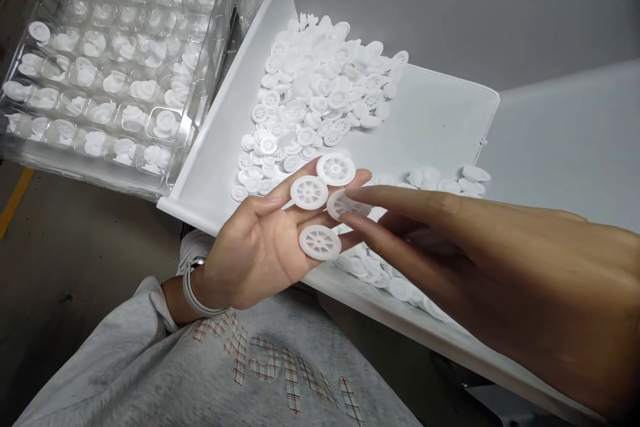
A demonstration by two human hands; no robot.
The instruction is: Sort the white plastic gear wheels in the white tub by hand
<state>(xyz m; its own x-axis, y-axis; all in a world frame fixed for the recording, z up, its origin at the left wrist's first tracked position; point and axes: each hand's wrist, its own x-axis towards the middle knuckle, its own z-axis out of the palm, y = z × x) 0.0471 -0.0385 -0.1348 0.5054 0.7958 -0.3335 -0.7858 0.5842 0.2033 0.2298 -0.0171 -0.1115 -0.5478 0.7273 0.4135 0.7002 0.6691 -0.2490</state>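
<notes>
My left hand point(260, 240) lies palm up over the near rim of a white tray point(440, 113), its fingers stretched out. Several white spoked plastic wheels point(320, 242) rest on those fingers. My right hand point(480, 260) reaches in from the right with its fingers extended. Its fingertips touch one wheel point(341, 203) lying on the left fingers. A heap of the same white wheels point(320, 90) fills the tray's far left part.
A clear plastic blister tray point(110, 60) with rows of pockets stands at the upper left, many pockets holding white parts. More wheels point(450, 180) lie along the tray's right side. A grey sleeve point(150, 360) and a wristband point(193, 297) are on my left arm.
</notes>
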